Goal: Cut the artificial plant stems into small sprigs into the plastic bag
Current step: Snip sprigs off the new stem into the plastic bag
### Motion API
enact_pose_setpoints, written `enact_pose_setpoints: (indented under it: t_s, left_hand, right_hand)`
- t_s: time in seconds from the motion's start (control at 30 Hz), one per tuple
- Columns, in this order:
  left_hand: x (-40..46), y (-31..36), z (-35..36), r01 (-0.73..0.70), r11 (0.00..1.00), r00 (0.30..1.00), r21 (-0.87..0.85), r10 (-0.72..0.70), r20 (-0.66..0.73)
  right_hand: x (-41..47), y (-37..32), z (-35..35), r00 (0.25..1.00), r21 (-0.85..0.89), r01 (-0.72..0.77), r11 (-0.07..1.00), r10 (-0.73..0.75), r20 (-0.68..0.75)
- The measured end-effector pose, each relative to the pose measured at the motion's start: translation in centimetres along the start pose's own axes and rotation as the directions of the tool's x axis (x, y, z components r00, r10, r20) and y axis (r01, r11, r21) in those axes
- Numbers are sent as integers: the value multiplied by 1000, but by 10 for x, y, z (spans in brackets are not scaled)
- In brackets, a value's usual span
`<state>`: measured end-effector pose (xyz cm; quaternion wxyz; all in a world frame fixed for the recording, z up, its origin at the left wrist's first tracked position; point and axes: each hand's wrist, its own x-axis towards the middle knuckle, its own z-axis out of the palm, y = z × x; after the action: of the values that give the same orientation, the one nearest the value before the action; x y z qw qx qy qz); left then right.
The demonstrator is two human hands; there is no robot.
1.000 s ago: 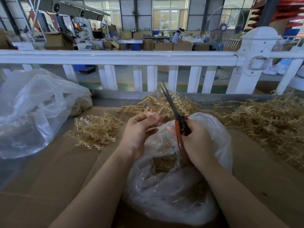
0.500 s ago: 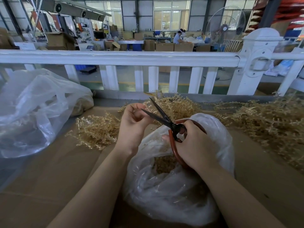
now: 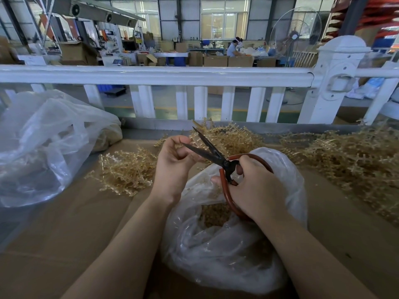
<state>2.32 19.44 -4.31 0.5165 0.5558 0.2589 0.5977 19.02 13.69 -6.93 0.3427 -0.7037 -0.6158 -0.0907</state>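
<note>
Above the plastic bag (image 3: 226, 244), the right hand (image 3: 254, 188) holds open-bladed scissors (image 3: 212, 153).

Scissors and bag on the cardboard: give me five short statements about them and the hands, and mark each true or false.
1. The right hand grips the red handles of the scissors. True.
2. The scissor blades are closed. False: they stand apart, both pointing toward the left hand.
3. The plastic bag below the hands already holds cut sprigs. True.
4. The left hand lies flat on the cardboard. False: it is raised, fingers curled near the blades; whether it pinches a stem cannot be told.
5. Loose stems lie only on the right. False: one stem pile lies left of the hands, and another pile lies right.
</note>
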Motion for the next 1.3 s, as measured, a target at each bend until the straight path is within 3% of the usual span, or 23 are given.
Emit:
enact_pose_setpoints:
  t_s: [0.43, 0.67, 1.3]
  left_hand:
    - [-1, 0, 1, 22, 992, 1000, -121, -21, 6]
    - [1, 0, -2, -21, 999, 999, -27, 20, -32]
    - [-1, -2, 0, -99, 988, 994, 114, 104, -33]
  right_hand:
    - [-1, 0, 2, 998, -30, -22, 999, 20, -54]
    - [-2, -6, -3, 998, -76, -3, 997, -1, -62]
    - [-1, 1, -1, 999, 79, -9, 997, 5, 54]
